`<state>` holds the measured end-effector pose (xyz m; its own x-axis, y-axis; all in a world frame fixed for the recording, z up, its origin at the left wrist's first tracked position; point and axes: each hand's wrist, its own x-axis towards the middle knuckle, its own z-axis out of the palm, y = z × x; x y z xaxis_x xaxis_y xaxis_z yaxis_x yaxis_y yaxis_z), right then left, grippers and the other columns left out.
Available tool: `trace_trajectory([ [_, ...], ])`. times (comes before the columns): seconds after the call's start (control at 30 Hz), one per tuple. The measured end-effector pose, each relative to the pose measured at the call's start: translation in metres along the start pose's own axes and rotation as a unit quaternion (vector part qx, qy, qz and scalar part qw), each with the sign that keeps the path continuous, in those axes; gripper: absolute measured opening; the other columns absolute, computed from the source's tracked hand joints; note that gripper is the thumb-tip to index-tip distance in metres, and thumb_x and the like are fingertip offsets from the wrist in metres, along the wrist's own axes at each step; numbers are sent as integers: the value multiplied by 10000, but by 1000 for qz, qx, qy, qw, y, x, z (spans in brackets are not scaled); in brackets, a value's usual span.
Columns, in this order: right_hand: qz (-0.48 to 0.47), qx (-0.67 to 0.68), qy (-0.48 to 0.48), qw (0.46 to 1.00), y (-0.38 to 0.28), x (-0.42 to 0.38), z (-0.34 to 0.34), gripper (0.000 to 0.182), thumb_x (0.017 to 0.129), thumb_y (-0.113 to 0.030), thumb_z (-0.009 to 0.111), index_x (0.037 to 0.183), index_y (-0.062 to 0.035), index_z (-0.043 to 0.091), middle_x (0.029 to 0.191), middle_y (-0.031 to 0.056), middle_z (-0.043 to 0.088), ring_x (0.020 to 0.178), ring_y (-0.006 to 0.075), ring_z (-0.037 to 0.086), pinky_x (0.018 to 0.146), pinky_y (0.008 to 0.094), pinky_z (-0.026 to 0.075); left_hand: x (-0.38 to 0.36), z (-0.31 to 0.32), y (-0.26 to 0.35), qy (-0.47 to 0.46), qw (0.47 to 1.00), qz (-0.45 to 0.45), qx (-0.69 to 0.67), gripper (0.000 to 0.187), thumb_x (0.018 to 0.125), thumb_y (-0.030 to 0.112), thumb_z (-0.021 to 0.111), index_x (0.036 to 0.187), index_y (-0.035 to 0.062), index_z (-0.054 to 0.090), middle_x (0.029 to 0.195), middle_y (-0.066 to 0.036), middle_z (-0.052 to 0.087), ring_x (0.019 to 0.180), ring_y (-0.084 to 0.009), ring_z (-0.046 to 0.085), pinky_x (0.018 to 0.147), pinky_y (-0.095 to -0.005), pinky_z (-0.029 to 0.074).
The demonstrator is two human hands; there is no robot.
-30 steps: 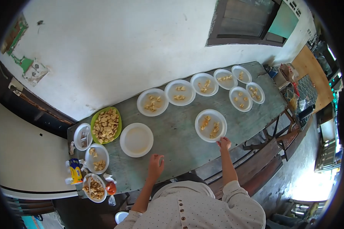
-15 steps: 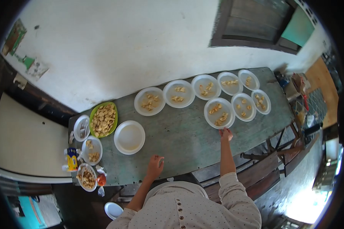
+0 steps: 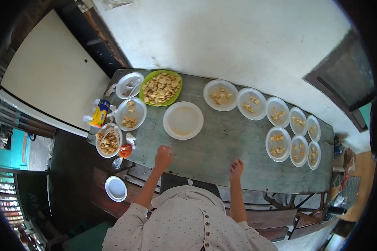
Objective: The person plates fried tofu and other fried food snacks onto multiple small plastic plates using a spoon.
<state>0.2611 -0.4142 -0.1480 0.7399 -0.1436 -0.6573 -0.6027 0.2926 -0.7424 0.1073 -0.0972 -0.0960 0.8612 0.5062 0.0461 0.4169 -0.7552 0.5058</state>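
Observation:
My left hand (image 3: 163, 157) hovers over the table's near edge, its fingers loosely bent and slightly blurred, with nothing visible in it. Just beyond it lies a bare white plate (image 3: 183, 121). Farther right, my right hand (image 3: 236, 167) is over the table, empty, fingers apart and half curled. A green plate (image 3: 179, 90) heaped with pale yellow food pieces (image 3: 161, 87) stands at the back left. To the right, several white plates carry small portions of food; the nearest plate (image 3: 277, 157) holds two clusters.
At the left end are a white plate with plastic packets (image 3: 132, 85), a plate of pieces (image 3: 130, 119), a bowl of browner pieces (image 3: 108, 142), a yellow-and-blue package (image 3: 99, 113) and an orange bundle (image 3: 125, 151). A stacked-looking white plate (image 3: 116, 189) rests on the bench. A wall runs behind.
My right hand has left the edge of the nearest food-bearing plate and moved left, toward my body. The view has turned left. My left hand remains near the bare plate.

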Motion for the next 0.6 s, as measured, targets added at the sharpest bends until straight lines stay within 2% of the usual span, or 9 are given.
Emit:
trace_trajectory([
  [0.03, 18, -24, -42, 999, 10, -14, 15, 314, 763, -115, 539, 1067, -158, 477, 838, 10, 515, 714, 148, 514, 558, 288, 390, 0, -7, -24, 41, 998, -21, 35, 230, 702, 125, 599, 926, 82, 570, 954, -121, 476, 930, -298, 484, 712, -403, 456],
  [0.1, 27, -71, -81, 994, 25, -44, 45, 316, 765, -110, 535, 1072, -155, 475, 833, 11, 520, 702, 137, 517, 555, 278, 395, 6, -35, -63, 44, 988, -100, 108, 276, 699, 164, 607, 966, 108, 562, 972, -98, 474, 963, -284, 470, 750, -425, 431],
  [0.13, 35, -111, -115, 987, 31, -57, 61, 319, 768, -105, 531, 1078, -152, 474, 827, 11, 525, 689, 126, 519, 553, 269, 399, 10, -48, -83, 47, 988, -104, 107, 276, 699, 164, 607, 966, 108, 562, 972, -98, 474, 963, -284, 470, 750, -425, 431],
  [0.2, 31, -139, -141, 980, 46, -79, 90, 320, 772, -110, 529, 1085, -145, 473, 822, 12, 528, 682, 118, 521, 552, 264, 402, 21, -73, -119, 84, 941, -176, 278, 294, 700, 198, 608, 984, 132, 566, 991, -74, 478, 974, -262, 469, 804, -444, 386],
  [0.33, 12, -169, -210, 963, 55, -132, 155, 323, 783, -125, 528, 1101, -123, 471, 823, 13, 534, 689, 105, 527, 567, 257, 413, 45, -79, -177, 77, 940, -163, 289, 239, 702, 202, 602, 931, 136, 598, 1000, -61, 496, 984, -254, 469, 832, -452, 352],
  [0.4, 4, -171, -239, 956, 62, -157, 188, 321, 786, -126, 528, 1102, -118, 472, 822, 13, 533, 695, 106, 529, 582, 252, 417, 55, -58, -205, -13, 958, -109, 264, 181, 706, 169, 596, 877, 117, 619, 963, -70, 532, 999, -254, 473, 833, -436, 357],
  [0.53, -1, -162, -317, 935, 69, -203, 247, 311, 795, -121, 519, 1101, -101, 472, 818, 13, 529, 717, 111, 536, 623, 245, 427, 64, -87, -178, -73, 979, -96, 164, 168, 715, 142, 589, 871, 89, 624, 898, -95, 573, 940, -263, 523, 794, -403, 398],
  [0.57, -3, -169, -316, 934, 70, -213, 259, 311, 795, -121, 519, 1101, -101, 472, 818, 13, 529, 717, 111, 536, 623, 245, 427, 62, -85, -177, 37, 997, -50, 43, 181, 712, 143, 597, 879, 75, 621, 830, -115, 582, 873, -285, 544, 775, -389, 416],
  [0.6, -18, -159, -351, 922, 71, -223, 271, 291, 792, -114, 516, 1080, -90, 480, 816, 21, 533, 719, 113, 535, 632, 245, 426, 59, -84, -175, 147, 986, -5, -76, 195, 710, 143, 605, 887, 62, 618, 762, -136, 592, 806, -307, 565, 757, -375, 435],
])
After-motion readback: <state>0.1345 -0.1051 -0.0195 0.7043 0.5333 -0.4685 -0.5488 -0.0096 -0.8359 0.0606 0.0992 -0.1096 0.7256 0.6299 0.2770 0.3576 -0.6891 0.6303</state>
